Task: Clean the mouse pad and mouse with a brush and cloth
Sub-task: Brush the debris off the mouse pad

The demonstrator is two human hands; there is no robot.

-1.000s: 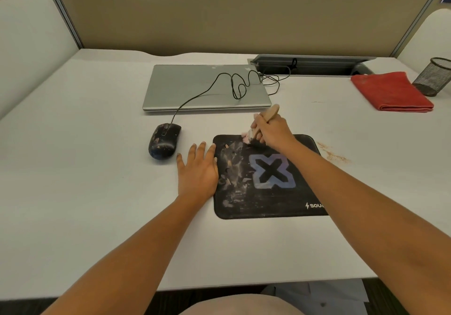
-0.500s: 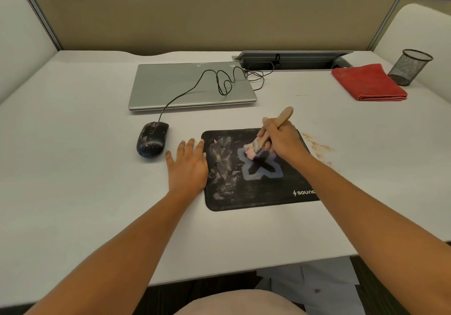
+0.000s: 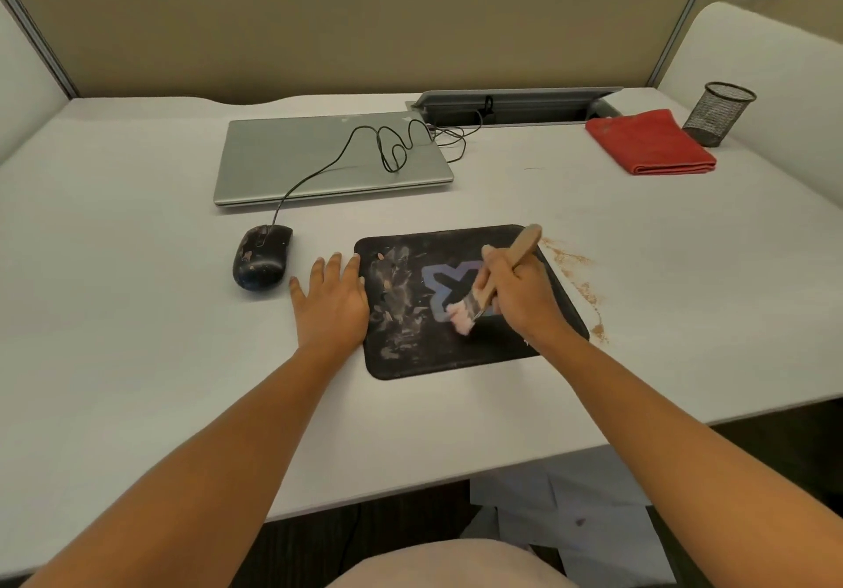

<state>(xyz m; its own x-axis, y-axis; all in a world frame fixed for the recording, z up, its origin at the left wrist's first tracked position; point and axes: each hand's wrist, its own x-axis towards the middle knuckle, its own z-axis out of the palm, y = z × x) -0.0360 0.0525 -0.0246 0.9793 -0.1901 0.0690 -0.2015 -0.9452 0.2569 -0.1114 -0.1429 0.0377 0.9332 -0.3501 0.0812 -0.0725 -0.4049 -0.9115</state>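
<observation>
A black mouse pad (image 3: 410, 350) with a blue cross logo lies on the white desk, its left half smeared with pale dust. My right hand (image 3: 520, 295) grips a wooden-handled brush (image 3: 497, 277), whose pale bristles touch the pad just below the logo. My left hand (image 3: 330, 300) lies flat with straight fingers on the desk, at the pad's left edge. A black wired mouse (image 3: 262, 257), speckled with dirt, sits to the left of that hand. A folded red cloth (image 3: 650, 143) lies at the far right.
A shut grey laptop (image 3: 328, 159) lies behind the pad with the mouse cable looped over it. Brown crumbs (image 3: 579, 282) are scattered on the desk right of the pad. A black mesh cup (image 3: 718, 113) stands beside the cloth. A cable tray (image 3: 515, 106) runs along the back.
My right hand has swept the brush from the pad's far edge down across the logo toward me. The left hand has stayed flat at the pad's left edge.
</observation>
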